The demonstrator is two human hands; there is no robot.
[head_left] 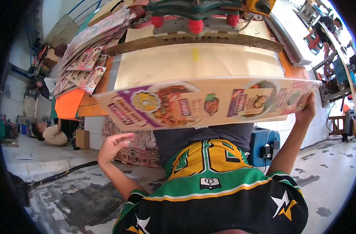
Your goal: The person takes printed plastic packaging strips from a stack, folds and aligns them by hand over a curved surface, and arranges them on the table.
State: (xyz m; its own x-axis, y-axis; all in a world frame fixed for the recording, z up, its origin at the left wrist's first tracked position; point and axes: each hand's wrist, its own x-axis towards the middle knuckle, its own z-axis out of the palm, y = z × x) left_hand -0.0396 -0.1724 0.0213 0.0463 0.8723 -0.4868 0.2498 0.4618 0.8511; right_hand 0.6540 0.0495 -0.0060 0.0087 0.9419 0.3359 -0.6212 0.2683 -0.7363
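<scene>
A long, glossy printed sheet with food bowls, a purple band and red checks spans the space before me, tilted toward my face. My right hand grips its right end, fingers closed on the edge. Below the sheet's left end, my left hand hangs apart from it with fingers stretched out, holding nothing. Behind the sheet, a cream board lies on the orange-brown worktable. Its front part is hidden by the sheet.
A green press head with red rubber-like feet and a long metal bar stands over the board. Printed sheets pile up at left, beside an orange sheet. A blue box sits on the floor. People are in the background.
</scene>
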